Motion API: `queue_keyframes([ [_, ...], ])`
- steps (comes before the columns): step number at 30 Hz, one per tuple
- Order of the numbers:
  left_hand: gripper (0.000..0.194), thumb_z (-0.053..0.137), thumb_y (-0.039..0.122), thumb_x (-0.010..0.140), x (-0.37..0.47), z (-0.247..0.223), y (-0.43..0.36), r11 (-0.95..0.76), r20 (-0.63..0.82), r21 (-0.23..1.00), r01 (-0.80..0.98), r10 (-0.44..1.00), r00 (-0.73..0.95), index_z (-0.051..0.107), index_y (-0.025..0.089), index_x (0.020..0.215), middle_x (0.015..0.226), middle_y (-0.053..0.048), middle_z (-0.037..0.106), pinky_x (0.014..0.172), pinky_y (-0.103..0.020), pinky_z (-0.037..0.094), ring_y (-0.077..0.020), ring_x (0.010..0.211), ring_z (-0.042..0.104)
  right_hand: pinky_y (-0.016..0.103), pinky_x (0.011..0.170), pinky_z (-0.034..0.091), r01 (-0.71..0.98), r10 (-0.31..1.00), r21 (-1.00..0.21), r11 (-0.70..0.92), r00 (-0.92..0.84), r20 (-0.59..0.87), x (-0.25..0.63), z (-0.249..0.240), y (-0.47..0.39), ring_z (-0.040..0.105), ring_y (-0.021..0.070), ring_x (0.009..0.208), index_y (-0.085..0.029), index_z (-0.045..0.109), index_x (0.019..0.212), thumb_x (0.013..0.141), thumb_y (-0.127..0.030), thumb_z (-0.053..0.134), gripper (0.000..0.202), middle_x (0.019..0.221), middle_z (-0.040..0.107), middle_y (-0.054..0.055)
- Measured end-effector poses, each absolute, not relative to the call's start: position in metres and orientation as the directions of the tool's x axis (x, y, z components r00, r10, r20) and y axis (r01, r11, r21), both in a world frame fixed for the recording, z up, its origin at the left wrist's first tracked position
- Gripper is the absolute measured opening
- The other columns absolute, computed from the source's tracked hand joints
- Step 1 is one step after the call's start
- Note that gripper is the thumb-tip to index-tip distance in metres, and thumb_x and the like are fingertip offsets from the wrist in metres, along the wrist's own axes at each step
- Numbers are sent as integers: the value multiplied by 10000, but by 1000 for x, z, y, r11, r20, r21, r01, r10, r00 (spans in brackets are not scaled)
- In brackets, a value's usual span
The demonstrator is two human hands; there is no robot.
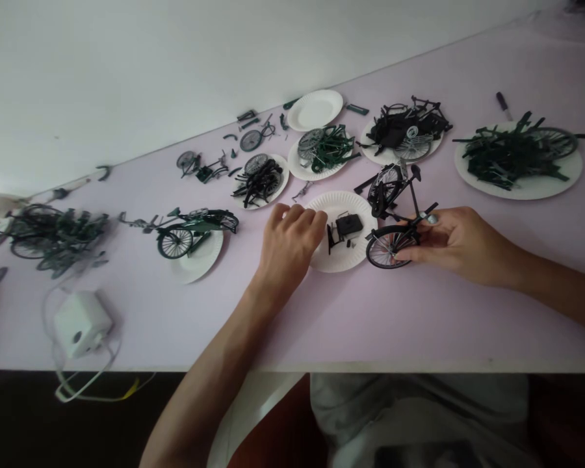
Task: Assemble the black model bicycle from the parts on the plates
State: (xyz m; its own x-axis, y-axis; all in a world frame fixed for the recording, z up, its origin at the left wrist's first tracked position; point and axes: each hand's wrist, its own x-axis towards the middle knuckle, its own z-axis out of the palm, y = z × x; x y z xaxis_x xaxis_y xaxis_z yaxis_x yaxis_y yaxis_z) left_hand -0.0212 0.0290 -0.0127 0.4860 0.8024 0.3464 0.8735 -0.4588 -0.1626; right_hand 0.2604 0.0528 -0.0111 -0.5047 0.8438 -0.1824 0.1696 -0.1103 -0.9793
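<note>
My right hand (461,244) grips a black model bicycle (394,214) by its near wheel, with thumb and fingers around the hub and fork area. The model is tilted, one wheel toward me and the other farther back. My left hand (292,237) is closed with curled fingers at the left rim of a white paper plate (322,260); whatever its fingertips hold, if anything, is hidden. On that plate lie a black flat rack-like part (350,225), a thin black bar piece (330,240) and some tiny bits.
Behind my hands, paper plates (316,110) carry heaps of black and green bicycle parts (514,153). A green model bicycle (195,227) leans over a plate to the left. Farther left are a pile of models (58,237) and a white box with a cable (82,324). A screwdriver (503,104) lies at the back right.
</note>
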Motion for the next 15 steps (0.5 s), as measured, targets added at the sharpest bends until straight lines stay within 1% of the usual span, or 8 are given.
queue_keyframes([
  [3, 253, 446, 34, 977, -20, -12, 29, -440, 348, -143, 886, 816, 462, 608, 207, 887, 817, -76, 717, 722, -388, 382, -272, 807, 635, 401, 946, 592, 170, 839, -979, -108, -513, -182, 260, -12, 53, 744, 248, 943, -178, 813, 1002, 711, -320, 883, 331, 998, 814, 87],
  [6, 222, 479, 7, 955, -19, -10, 27, -390, 343, -194, 900, 832, 435, 618, 180, 955, 894, -88, 751, 735, -386, 396, -286, 870, 670, 400, 917, 593, 157, 846, -983, -90, -509, -159, 260, -15, 55, 744, 252, 934, -193, 819, 975, 693, -332, 887, 322, 994, 816, 74],
  [9, 232, 498, -24, 928, -19, -7, 25, -351, 339, -259, 900, 839, 425, 624, 164, 974, 878, -78, 758, 743, -378, 408, -273, 851, 682, 389, 896, 590, 129, 849, -985, -111, -504, -162, 260, -19, 55, 744, 240, 902, -223, 830, 959, 654, -334, 899, 332, 979, 820, 48],
  [12, 231, 499, -23, 926, -19, -6, 25, -363, 340, -276, 890, 830, 443, 634, 165, 921, 840, -70, 749, 732, -370, 415, -253, 800, 673, 383, 904, 581, 127, 845, -984, -124, -506, -171, 260, -19, 55, 742, 232, 902, -236, 833, 959, 651, -310, 895, 323, 979, 821, 37],
  [15, 244, 496, -25, 924, -20, -6, 25, -363, 347, -291, 885, 822, 451, 632, 169, 864, 792, -53, 735, 733, -368, 426, -239, 763, 662, 395, 915, 581, 117, 845, -983, -142, -502, -182, 260, -19, 55, 743, 237, 904, -220, 825, 924, 637, -287, 899, 304, 980, 820, 46],
])
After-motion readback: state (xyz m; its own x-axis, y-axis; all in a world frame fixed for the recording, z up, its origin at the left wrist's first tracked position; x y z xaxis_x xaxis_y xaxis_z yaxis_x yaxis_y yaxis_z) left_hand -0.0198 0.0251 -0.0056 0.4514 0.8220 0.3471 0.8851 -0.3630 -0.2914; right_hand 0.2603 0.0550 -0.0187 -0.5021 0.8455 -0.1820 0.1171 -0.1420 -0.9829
